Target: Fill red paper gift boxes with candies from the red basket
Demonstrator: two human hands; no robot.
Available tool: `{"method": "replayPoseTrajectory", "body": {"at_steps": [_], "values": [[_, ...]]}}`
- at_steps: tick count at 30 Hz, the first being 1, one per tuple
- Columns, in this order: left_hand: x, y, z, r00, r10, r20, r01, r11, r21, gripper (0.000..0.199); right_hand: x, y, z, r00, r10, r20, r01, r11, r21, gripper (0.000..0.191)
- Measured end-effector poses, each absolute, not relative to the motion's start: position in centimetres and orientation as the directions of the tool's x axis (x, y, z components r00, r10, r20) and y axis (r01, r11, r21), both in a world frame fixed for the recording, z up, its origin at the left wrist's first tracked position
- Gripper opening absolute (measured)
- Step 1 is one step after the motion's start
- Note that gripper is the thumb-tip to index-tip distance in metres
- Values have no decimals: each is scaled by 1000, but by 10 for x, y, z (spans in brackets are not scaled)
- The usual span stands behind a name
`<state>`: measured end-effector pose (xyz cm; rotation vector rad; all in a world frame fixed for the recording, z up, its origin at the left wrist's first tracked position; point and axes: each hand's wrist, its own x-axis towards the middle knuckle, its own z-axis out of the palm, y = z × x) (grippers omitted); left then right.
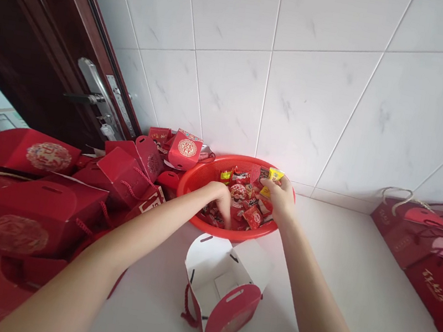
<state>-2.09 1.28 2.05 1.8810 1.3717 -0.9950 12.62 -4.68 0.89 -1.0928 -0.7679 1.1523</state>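
Note:
A red plastic basket [231, 235] by the wall holds many wrapped candies [253, 216] in red, black and yellow. My left hand [222, 202] reaches down into its left side; the fingertips are buried among the candies, so their grip is hidden. At the right rim, my right hand [281, 195] pinches a yellow-wrapped candy [275, 174] between thumb and fingers, with a dark wrapper beside it. In front of the basket stands an open gift box [233, 316], red outside and white inside, with a red cord at its side. Its visible inside is bare.
Red gift boxes [42, 210] are heaped on the left, reaching the basket's left side. More red boxes and bags [434, 278] with cord handles line the right. A dark red door [40, 8] with a metal handle stands at the left, beside the white tiled wall [313, 91].

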Motion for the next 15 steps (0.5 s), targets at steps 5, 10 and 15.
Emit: {"method": "replayPoseTrajectory", "body": {"at_steps": [5,10,15], "values": [[-28,26,11,382,374,-845,924,-185,335,29,124,-49,10,266,963,-35,-334,59,-941,18],[-34,31,3,532,314,-786,842,-106,528,31,124,-49,12,274,961,-39,-315,51,-948,18],[-34,27,5,591,102,-800,804,-162,573,32,124,-49,13,271,962,-44,-307,43,-951,17]]}}
